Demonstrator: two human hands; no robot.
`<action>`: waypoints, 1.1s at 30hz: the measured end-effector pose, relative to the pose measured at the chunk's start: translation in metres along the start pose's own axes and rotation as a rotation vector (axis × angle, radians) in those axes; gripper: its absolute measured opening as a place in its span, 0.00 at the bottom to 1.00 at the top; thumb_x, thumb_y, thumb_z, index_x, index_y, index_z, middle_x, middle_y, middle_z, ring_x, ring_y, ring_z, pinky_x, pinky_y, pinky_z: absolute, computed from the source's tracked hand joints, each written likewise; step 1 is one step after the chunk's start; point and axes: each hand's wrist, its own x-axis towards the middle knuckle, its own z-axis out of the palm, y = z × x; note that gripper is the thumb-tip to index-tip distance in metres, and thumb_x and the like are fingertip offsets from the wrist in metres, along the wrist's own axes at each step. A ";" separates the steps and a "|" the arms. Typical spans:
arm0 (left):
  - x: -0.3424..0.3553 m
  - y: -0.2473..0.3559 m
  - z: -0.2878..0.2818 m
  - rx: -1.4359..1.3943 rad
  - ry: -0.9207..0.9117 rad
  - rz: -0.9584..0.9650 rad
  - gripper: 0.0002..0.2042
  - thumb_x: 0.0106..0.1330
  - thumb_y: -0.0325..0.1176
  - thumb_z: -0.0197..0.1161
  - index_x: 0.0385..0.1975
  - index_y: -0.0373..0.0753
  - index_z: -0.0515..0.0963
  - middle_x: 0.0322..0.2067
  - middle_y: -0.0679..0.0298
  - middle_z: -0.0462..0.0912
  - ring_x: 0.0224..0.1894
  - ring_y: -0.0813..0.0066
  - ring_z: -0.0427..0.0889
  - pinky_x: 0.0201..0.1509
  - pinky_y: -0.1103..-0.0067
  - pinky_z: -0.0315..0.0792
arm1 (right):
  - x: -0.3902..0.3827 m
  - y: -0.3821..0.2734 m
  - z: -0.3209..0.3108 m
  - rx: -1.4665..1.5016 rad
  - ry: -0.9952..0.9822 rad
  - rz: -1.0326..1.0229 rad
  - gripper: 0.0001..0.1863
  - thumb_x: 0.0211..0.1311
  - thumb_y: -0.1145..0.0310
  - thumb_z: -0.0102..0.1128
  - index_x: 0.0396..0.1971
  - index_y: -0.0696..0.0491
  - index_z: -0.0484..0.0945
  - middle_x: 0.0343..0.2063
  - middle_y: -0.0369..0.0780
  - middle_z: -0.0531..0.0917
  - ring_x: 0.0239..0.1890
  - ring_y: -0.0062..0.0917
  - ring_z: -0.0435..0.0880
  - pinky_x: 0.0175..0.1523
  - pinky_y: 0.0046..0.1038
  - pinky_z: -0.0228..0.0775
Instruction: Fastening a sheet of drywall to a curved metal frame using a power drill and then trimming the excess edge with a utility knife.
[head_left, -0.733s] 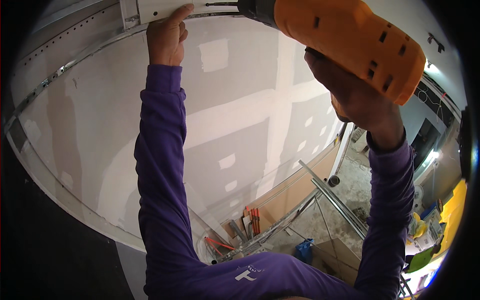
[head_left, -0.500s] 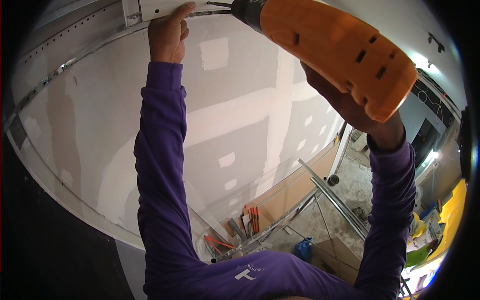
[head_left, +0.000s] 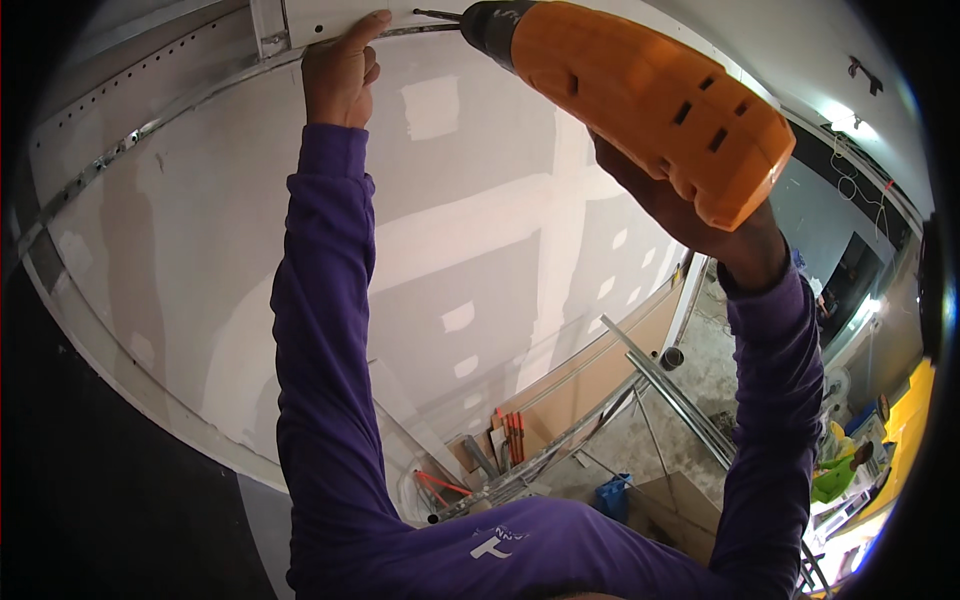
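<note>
Raised overhead, my left hand (head_left: 342, 78) is closed on the lower edge of a pale board (head_left: 350, 14), its thumb pressed up along the face. A dark hole shows in the board beside the hand. My right hand (head_left: 690, 205) is wrapped round an orange power drill (head_left: 640, 95), whose body hides most of the fingers. From the black chuck (head_left: 490, 32) a thin dark bit (head_left: 438, 15) points left, its tip at the board just right of my left thumb. Whether the tip has entered the board cannot be told.
A patched plasterboard wall (head_left: 470, 220) stands ahead. Down on the floor lie long metal channels (head_left: 680, 395), a blue bag (head_left: 612, 497) and several orange-handled tools (head_left: 514, 438). A person in green (head_left: 838, 475) is at the lower right. A metal rail (head_left: 130, 135) runs along the upper left.
The drill and my right hand have shifted slightly left, and the drill's rear end has come up a little. My left hand keeps its hold on the board edge.
</note>
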 end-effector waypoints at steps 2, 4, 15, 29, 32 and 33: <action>0.001 0.000 -0.002 0.005 0.012 -0.005 0.07 0.60 0.28 0.74 0.34 0.37 0.83 0.23 0.78 0.72 0.15 0.87 0.50 0.21 0.82 0.47 | 0.002 -0.003 0.005 -0.258 -0.011 -0.103 0.31 0.66 0.56 0.70 0.64 0.51 0.72 0.59 0.41 0.77 0.63 0.29 0.78 0.73 0.40 0.68; 0.007 -0.004 -0.010 -0.016 -0.003 -0.002 0.07 0.60 0.28 0.75 0.33 0.38 0.83 0.21 0.79 0.69 0.15 0.86 0.49 0.22 0.82 0.47 | 0.006 -0.006 0.012 -0.768 -0.036 -0.306 0.27 0.69 0.58 0.66 0.64 0.50 0.71 0.58 0.39 0.78 0.61 0.29 0.80 0.70 0.37 0.72; -0.019 -0.003 -0.002 0.073 0.096 0.014 0.10 0.63 0.34 0.75 0.37 0.38 0.82 0.25 0.75 0.74 0.17 0.86 0.53 0.23 0.82 0.50 | 0.007 0.011 -0.008 -0.672 -0.196 -0.314 0.27 0.75 0.56 0.60 0.67 0.51 0.67 0.61 0.41 0.76 0.61 0.25 0.80 0.68 0.31 0.74; -0.147 -0.060 -0.011 -0.462 0.164 -0.538 0.15 0.70 0.11 0.49 0.55 0.23 0.73 0.45 0.50 0.83 0.51 0.61 0.84 0.59 0.73 0.81 | -0.094 -0.015 0.061 -1.511 0.267 -0.254 0.13 0.68 0.74 0.65 0.52 0.57 0.83 0.43 0.38 0.88 0.42 0.22 0.87 0.47 0.27 0.82; -0.140 -0.019 0.020 -0.254 -0.077 -0.396 0.11 0.72 0.19 0.60 0.52 0.26 0.76 0.46 0.51 0.84 0.51 0.61 0.86 0.56 0.73 0.82 | -0.102 -0.022 0.067 -1.763 0.188 -0.295 0.14 0.67 0.75 0.66 0.51 0.57 0.83 0.43 0.39 0.88 0.42 0.24 0.87 0.47 0.27 0.83; -0.139 -0.005 0.030 -0.071 -0.135 -0.346 0.10 0.71 0.23 0.63 0.49 0.27 0.78 0.44 0.53 0.85 0.47 0.62 0.87 0.53 0.74 0.82 | -0.104 -0.024 0.069 -1.848 0.166 -0.313 0.14 0.66 0.75 0.66 0.51 0.57 0.83 0.43 0.39 0.88 0.43 0.25 0.88 0.48 0.28 0.83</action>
